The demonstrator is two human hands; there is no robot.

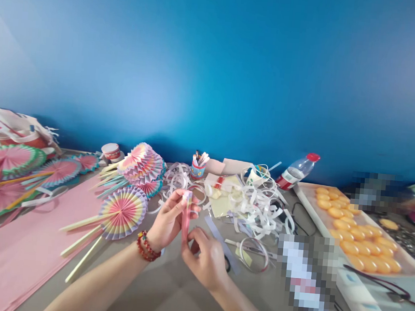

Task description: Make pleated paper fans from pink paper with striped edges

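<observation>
A narrow folded strip of pink paper stands nearly upright between my two hands, its top end whitish and purple. The fingers of my left hand pinch it near the top; a red bead bracelet circles that wrist. Lower down, my right hand grips the strip's bottom end between thumb and fingers. To the left lies a round pleated paper fan with pale yellow sticks, close to more stacked fans. Large pink sheets are spread under and beside them.
Curled white strips heap up behind my right hand. A red-capped bottle, a pen cup and a small round tub stand near the blue wall. Rightward are a tray of orange oval pieces, cables and scissors.
</observation>
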